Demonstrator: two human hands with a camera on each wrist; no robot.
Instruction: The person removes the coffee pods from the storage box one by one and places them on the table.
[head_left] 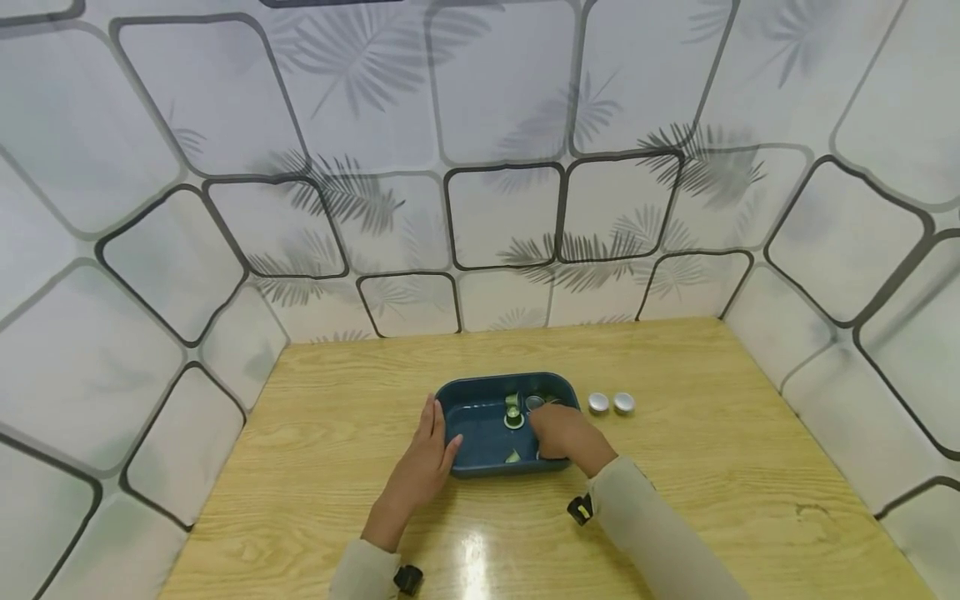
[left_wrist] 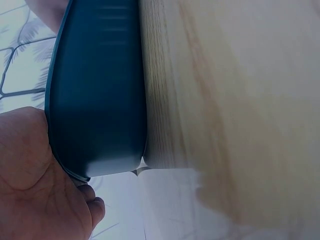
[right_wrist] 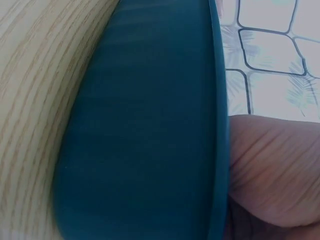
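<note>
A dark blue rectangular tub [head_left: 480,433] with rounded corners stands on the wooden table. My left hand [head_left: 423,462] holds its left end, fingers outside the wall and thumb over the rim; in the left wrist view the palm [left_wrist: 35,185] lies against that end. Reaching over the near rim, my right hand [head_left: 566,433] is down inside the tub's right part. Its fingertips are hidden, so what they touch does not show. Beside it are a small green capsule with a white rim [head_left: 513,418], another green piece [head_left: 512,400], a clear round one [head_left: 534,403] and a pale green piece [head_left: 513,457].
Two small white round cups [head_left: 597,403] sit side by side on the table, just right of the tub. The pale wood table [head_left: 337,392] is bounded at the back and both sides by patterned white walls [head_left: 502,217].
</note>
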